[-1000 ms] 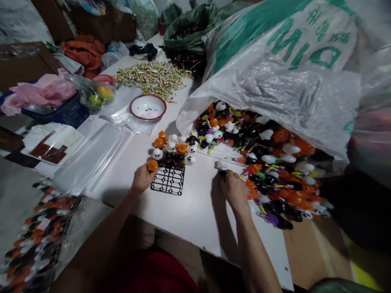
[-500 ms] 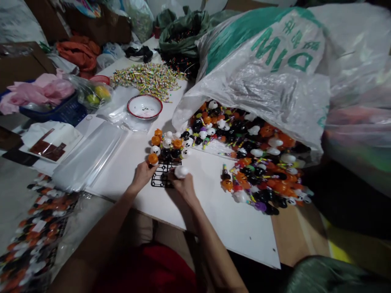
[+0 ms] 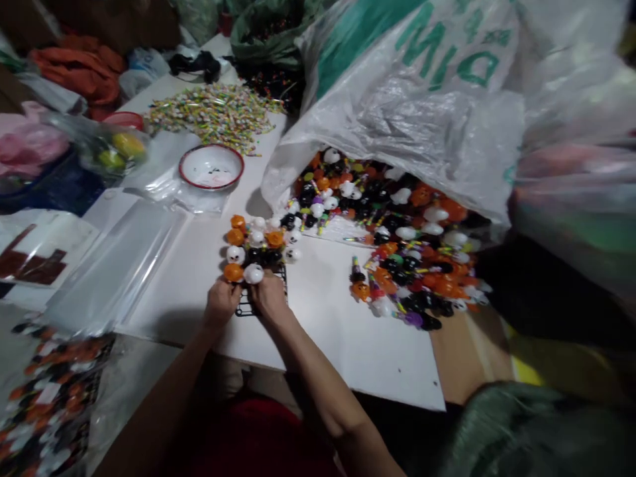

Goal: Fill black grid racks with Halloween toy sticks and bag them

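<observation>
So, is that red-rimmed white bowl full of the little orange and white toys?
No, the red-rimmed white bowl shows a bare white inside with only a few small specks.

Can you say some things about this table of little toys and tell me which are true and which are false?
1. Both hands, the left hand and the right hand, are at the black plastic grid tray. True.
2. The white bowl with a red rim is full of toys. False: it looks nearly empty.
3. The small orange, white and black toys spill from the big clear plastic sack with green letters. True.
4. The right hand reaches into the sack. False: it is at a white round toy on the tray.
</observation>
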`<state>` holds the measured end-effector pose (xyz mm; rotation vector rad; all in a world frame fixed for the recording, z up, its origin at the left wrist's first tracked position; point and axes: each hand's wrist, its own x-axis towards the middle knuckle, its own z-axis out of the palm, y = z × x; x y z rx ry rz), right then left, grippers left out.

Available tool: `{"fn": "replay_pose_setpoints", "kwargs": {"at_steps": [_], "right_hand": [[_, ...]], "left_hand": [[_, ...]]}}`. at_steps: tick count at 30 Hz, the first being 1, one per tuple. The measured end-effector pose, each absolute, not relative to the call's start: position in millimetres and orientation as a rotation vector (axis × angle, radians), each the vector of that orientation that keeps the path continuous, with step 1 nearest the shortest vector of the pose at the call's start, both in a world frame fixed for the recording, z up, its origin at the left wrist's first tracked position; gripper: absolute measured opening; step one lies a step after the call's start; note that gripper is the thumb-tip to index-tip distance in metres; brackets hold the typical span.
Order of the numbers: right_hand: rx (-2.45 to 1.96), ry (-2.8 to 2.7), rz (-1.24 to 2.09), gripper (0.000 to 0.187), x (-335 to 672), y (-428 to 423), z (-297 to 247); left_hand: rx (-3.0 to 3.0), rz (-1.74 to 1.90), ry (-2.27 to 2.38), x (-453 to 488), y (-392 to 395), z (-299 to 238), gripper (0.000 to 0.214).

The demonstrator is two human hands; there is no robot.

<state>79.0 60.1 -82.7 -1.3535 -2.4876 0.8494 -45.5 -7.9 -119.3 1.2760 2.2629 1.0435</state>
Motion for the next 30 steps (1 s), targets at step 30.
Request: {"fn": "replay_pose_setpoints", "kwargs": {"at_steps": [30], "right_hand": [[-1.093,-1.851,1.179,0.013,139.4,68.1,-104.9]], "left_hand": [[1.227,0.923,2.416,-29.9,-6.3,-113.0,0.01]]}}
